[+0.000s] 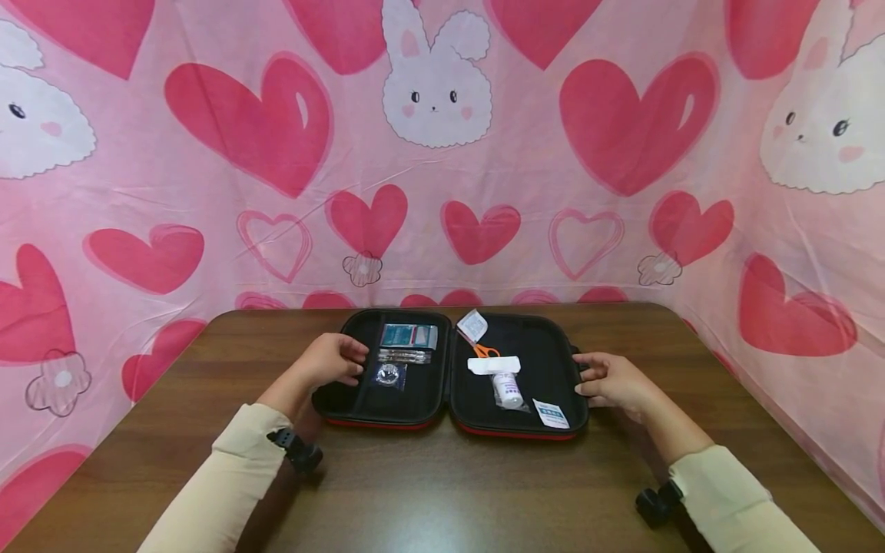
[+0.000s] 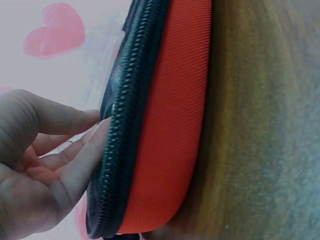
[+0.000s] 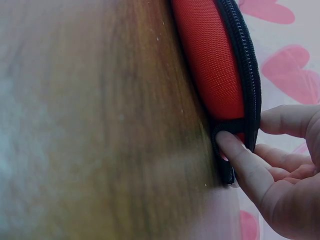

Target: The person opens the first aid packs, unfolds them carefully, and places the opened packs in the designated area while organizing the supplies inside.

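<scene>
A black-lined case with a red shell lies unfolded on the table, its left half (image 1: 415, 407) and right half (image 1: 539, 338) side by side. My left hand (image 1: 334, 359) is at the left rim, fingers loosely bent over the inside; its fingertips dip behind the zipper edge (image 2: 120, 130) in the left wrist view. My right hand (image 1: 615, 384) grips the right half's outer rim, thumb and fingers around the edge by a black loop (image 3: 225, 150). The left half holds a teal packet (image 1: 408, 336), a slim clear packet (image 1: 404, 356) and a small bag with a round item (image 1: 389, 375).
The right half holds orange-handled scissors (image 1: 486, 351), a white printed packet (image 1: 473, 326), a folded white strip (image 1: 494, 365), a white roll in clear plastic (image 1: 508, 392) and a blue-and-white packet (image 1: 551, 414). A pink heart-patterned cloth (image 1: 429, 169) stands behind the wooden table (image 1: 415, 491).
</scene>
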`<state>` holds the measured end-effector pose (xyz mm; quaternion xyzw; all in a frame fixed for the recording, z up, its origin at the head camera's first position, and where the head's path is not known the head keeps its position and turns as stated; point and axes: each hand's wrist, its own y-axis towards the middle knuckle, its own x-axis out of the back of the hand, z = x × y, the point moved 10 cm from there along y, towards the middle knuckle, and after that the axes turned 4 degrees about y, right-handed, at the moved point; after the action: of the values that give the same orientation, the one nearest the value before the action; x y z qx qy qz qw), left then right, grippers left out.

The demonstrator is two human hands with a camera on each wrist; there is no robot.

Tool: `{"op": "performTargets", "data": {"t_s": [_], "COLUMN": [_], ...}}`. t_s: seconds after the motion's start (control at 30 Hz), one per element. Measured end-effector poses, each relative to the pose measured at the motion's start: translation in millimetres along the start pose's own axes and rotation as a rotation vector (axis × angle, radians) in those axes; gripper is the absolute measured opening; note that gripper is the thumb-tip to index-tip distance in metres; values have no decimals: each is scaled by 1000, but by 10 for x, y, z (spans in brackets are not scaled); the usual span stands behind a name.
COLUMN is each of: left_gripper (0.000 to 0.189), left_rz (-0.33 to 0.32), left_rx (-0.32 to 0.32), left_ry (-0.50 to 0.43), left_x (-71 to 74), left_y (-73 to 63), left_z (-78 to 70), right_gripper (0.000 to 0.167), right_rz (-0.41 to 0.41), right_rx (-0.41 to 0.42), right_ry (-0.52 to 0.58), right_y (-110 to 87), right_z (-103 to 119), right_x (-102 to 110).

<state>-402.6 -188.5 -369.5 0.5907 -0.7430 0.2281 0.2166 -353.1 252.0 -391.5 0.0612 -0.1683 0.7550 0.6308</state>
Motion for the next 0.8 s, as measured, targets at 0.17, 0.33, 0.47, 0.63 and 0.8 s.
{"op": "performTargets", "data": {"t_s": [0.17,0.33,0.47,0.63,0.8], "left_gripper": [32,33,34,34,35], "left_rz": [-6,10,27,53,71], "left_rx": [-36,-85,-116,-135,-175], "left_ry": [2,-18,-26,-20,35], "left_x": [37,-1,-53,-137,-232], "left_y": [-12,-8,-2,-4,11], "left_z": [-80,-185,-272,-404,-545], "right_gripper": [65,65,66,66,66], "right_rz": [-4,-1,-4,-9,-11], "right_rx": [-4,-2,-6,-12,-17], "right_ry": [-9,-8,-4,-3,-11], "right_y": [-9,-8,-6,-10,-15], "right_z": [-2,-2,-9,-1,11], "right_x": [5,-2,-1,-1,-1]}}
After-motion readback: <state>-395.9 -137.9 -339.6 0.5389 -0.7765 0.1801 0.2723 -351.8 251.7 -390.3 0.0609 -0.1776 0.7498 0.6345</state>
